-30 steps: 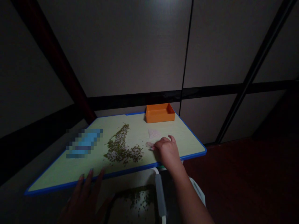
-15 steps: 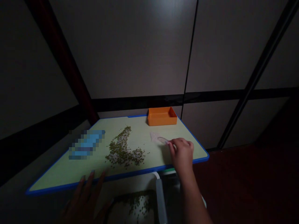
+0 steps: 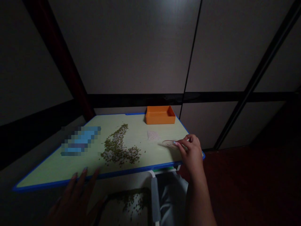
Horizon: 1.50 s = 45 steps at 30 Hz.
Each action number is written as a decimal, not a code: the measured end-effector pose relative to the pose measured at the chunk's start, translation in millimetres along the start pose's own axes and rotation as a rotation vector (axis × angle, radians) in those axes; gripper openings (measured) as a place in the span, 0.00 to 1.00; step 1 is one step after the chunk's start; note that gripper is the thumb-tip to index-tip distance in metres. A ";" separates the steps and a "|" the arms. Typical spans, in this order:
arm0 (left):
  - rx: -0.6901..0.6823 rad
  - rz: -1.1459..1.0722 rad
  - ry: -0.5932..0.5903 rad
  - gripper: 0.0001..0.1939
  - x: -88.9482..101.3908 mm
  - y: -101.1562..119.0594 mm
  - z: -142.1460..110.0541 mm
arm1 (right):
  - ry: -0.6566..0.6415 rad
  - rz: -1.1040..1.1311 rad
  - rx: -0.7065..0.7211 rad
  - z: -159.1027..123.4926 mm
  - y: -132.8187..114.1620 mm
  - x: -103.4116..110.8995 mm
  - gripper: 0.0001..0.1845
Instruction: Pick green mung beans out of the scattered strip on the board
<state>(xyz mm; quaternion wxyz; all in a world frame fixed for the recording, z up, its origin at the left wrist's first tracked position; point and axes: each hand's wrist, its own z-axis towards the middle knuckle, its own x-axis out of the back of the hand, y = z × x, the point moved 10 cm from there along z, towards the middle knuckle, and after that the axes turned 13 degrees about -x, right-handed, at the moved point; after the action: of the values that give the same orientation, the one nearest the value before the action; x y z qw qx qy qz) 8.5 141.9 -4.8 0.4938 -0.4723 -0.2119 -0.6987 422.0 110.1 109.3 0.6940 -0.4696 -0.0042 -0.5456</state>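
Head view shows a translucent plastic scoop [image 3: 168,143] on the right part of a pale green tabletop [image 3: 47,172], its bowl low over the surface and pointing left. The right hand [image 3: 191,153] grasps its narrow end, with the fingers [image 3: 188,139] curled and pinching it; the dim light hides exactly how the thumb sits. Just left of the scoop lies a pale, translucent patch [image 3: 153,135], too faint to identify. A long, uneven spread of green mung beans [image 3: 116,146] runs across the middle of the tabletop, well left of the scoop, with paler specks among them.

The left hand [image 3: 72,201] sits low at the front edge, released and open, with its fingers [image 3: 84,171] spread and their tips at the blue rim [image 3: 131,170]. Below that rim, a dark-edged tray [image 3: 127,204] holds more green beans. An orange rectangular tray [image 3: 160,115] stands at the far edge, and a pixelated blue object [image 3: 81,141] lies on the left of the tabletop. A grey panelled wall [image 3: 131,53] rises behind.
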 end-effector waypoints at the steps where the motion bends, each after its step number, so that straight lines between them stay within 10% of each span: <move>1: 0.007 -0.004 -0.003 0.38 0.3 -0.7 -0.2 | -0.026 0.008 0.004 -1.1 -3.5 -3.8 0.10; 12: 0.050 -0.020 -0.094 0.36 -1.3 -2.2 3.8 | -0.352 0.114 -0.001 -19.2 -40.1 -41.2 0.10; 21: 0.036 -0.006 -0.060 0.36 10.2 7.8 5.0 | -0.342 -0.045 -0.124 -22.7 -29.4 -32.5 0.09; 45: 0.082 0.013 -0.090 0.35 -5.6 -0.7 1.6 | -0.375 0.017 -0.143 6.4 -26.7 -99.7 0.06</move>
<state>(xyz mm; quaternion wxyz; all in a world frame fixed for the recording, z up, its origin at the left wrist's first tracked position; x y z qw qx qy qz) 9.0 146.2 -8.8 0.5071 -0.4840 -0.2591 -0.6645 364.6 190.3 78.5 0.6505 -0.6111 -0.0907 -0.4418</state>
